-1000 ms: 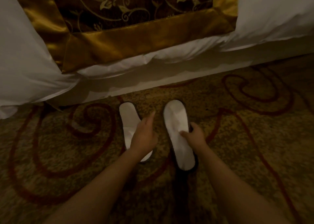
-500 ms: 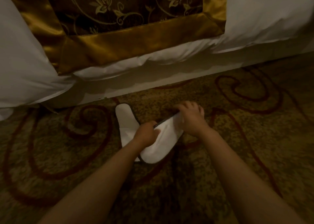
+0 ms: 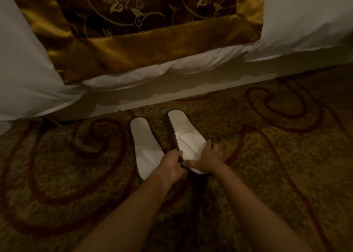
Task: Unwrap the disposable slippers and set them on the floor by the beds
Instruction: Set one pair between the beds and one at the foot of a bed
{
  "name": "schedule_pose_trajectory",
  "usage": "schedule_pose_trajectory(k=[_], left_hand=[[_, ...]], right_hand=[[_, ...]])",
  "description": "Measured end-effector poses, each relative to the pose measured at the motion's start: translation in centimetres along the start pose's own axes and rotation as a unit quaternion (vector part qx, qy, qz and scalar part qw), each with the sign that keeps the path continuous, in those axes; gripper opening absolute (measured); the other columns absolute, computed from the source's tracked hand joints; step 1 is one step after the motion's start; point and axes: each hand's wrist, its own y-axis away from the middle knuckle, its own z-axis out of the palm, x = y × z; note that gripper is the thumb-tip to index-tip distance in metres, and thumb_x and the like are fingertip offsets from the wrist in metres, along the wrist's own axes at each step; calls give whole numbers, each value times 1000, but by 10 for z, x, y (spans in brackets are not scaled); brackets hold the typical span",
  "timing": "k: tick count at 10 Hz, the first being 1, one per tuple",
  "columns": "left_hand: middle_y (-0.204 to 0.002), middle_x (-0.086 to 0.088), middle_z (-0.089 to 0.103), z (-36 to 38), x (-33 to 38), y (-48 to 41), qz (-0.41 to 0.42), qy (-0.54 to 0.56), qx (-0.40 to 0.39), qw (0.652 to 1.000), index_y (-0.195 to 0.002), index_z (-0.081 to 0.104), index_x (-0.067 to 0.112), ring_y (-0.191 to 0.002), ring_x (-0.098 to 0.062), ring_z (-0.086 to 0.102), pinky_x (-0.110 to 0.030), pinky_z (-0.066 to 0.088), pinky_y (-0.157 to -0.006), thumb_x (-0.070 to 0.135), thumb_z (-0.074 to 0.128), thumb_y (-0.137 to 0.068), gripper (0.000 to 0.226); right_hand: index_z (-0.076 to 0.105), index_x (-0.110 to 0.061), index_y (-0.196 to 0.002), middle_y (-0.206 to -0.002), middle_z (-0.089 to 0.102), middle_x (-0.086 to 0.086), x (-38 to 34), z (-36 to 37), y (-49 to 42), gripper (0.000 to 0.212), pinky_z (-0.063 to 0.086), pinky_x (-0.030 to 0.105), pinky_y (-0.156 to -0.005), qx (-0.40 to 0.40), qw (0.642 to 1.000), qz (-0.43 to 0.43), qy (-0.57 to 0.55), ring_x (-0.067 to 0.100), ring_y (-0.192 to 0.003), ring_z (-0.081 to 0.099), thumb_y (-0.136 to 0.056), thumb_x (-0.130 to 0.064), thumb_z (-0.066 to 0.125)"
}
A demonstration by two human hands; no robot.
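Two white disposable slippers with dark sole edges lie side by side on the patterned carpet, just in front of the bed's base. The left slipper point(image 3: 145, 146) lies flat and untouched, its near end partly hidden by my left wrist. The right slipper point(image 3: 186, 137) points toward the bed. My left hand point(image 3: 172, 165) pinches the right slipper's near left edge. My right hand point(image 3: 206, 161) grips its near right side, fingers spread over the white upper. No wrapper is visible.
The bed point(image 3: 191, 93) runs across the top, with white bedding hanging down and a gold-and-brown floral runner point(image 3: 152, 41) draped over its edge. Brown carpet with red swirls point(image 3: 277, 156) spreads on all sides of the slippers.
The right slipper, lifted and tilted sideways between both hands half a second ago, now lies straight on the carpet beside the left one, shifted a little toward the bed. Both hands moved to its near end.
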Motion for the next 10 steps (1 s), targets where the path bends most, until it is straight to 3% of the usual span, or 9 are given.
schedule_pose_trajectory(k=[1, 2, 3, 4, 5, 7, 9, 10], left_hand=[[-130, -17, 53, 3, 2, -8, 16, -36, 8, 999, -129, 50, 3, -92, -28, 57, -39, 46, -89, 2, 39, -94, 37], [-135, -14, 52, 4, 4, -22, 52, -86, 3, 995, -134, 45, 7, -117, -29, 51, -39, 43, -99, 2, 39, -94, 41], [-143, -13, 45, 8, 3, -28, 70, -189, -3, 980, -143, 32, 8, -127, -30, 45, -35, 40, -98, 3, 38, -95, 49], [-146, -15, 41, 12, -4, -35, 72, -256, -12, 964, -142, 32, 7, -131, -33, 43, -33, 41, -97, 6, 42, -94, 49], [-149, -10, 38, 12, -8, -43, 71, -259, -20, 963, -145, 30, 11, -133, -31, 40, -39, 35, -111, 8, 40, -96, 50], [-146, -14, 43, 7, -11, -52, 76, -268, -5, 960, -141, 39, 8, -131, -33, 43, -45, 35, -111, 3, 39, -96, 45], [-150, -11, 37, 10, -13, -51, 83, -292, 18, 953, -144, 33, 11, -133, -29, 40, -42, 36, -111, 8, 45, -94, 51], [-139, -12, 49, 4, -4, -31, 101, -350, 10, 931, -133, 48, 8, -124, -28, 49, -35, 41, -106, 10, 45, -94, 39]], right_hand=[[-11, -10, -148, -154, -1, 13, 6, 4, -11, 130, 21, 43, -114, 40, 999, -18, -13, 35, -142, 6, -62, -60, 73], [-4, -13, -148, -151, 8, 13, 9, 10, -26, 121, 26, 40, -112, 93, 995, -11, -30, 33, -138, 15, -66, -54, 74], [1, -14, -148, -149, 12, 12, 14, 16, -38, 117, 29, 38, -110, 121, 992, -9, -30, 31, -136, 20, -66, -52, 75], [6, -12, -148, -145, 18, 14, 21, 18, -48, 113, 31, 37, -109, 126, 992, -19, -3, 31, -132, 25, -67, -53, 73], [6, -10, -148, -145, 20, 15, 30, 22, -54, 110, 31, 36, -108, 137, 989, -23, 42, 31, -131, 25, -70, -57, 68], [10, -10, -147, -144, 23, 15, 38, 30, -61, 108, 29, 37, -107, 160, 984, -20, 72, 30, -129, 26, -70, -65, 61], [8, -10, -148, -147, 21, 14, 36, 28, -59, 108, 27, 37, -109, 156, 985, -21, 67, 31, -132, 25, -71, -66, 60], [10, -9, -148, -150, 22, 14, 33, 18, -37, 99, 26, 38, -111, 167, 984, -35, 60, 31, -135, 25, -78, -65, 52]])
